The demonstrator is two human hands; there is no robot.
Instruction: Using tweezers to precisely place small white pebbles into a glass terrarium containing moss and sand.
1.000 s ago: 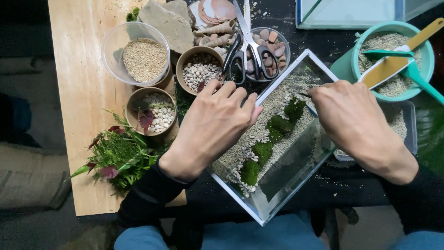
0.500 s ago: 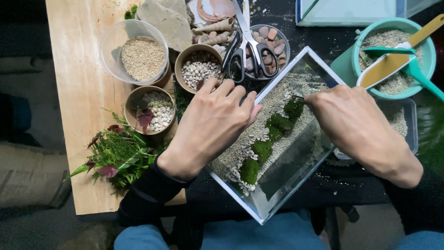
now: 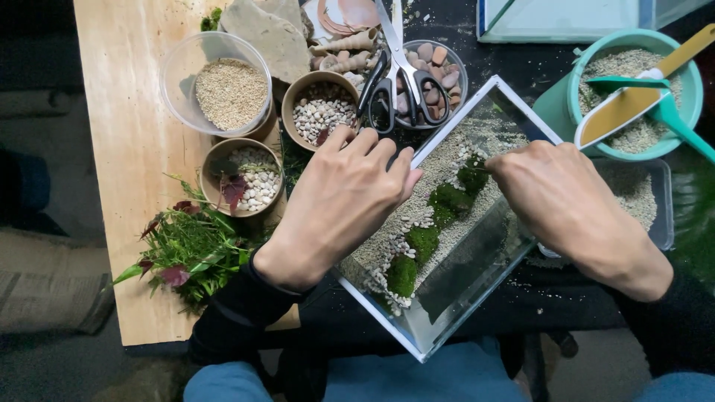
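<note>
Your left hand (image 3: 342, 201) lies curled over the left rim of the glass tank (image 3: 454, 313), fingers bent and pressed on the edge, gripping nothing else. Left of it, on the wooden surface (image 3: 126, 149), sits a bunch of green and red plants (image 3: 186, 249), close to your wrist. If that arm slides back, it could crush the leaves.

Just past your fingers stand a small bowl of pale pebbles (image 3: 249, 179), a bowl of speckled pebbles (image 3: 320, 112), and a clear tub of fine grain (image 3: 223, 89). The scissors (image 3: 398, 74) lie across another bowl of flat stones (image 3: 439, 71), at the far edge of the tank. A quick move of your left hand could knock a bowl over or bump the blades.

The tank sits in the middle, tilted across the dark table, with its near corner hanging past the table edge. Lean too hard on the rim and it might tip toward your lap.

Inside, a row of moss clumps (image 3: 436, 219) runs through the sand and a line of small white stones. Your right hand (image 3: 566, 201) is pinched shut at the far moss clump; I cannot tell what it holds. Push too hard and the moss will shift or sand will cover it.

To the right, the teal bucket (image 3: 573, 97) with its scoops (image 3: 633, 104) sits near your wrist. Lift your elbow and you could spill it.
</note>
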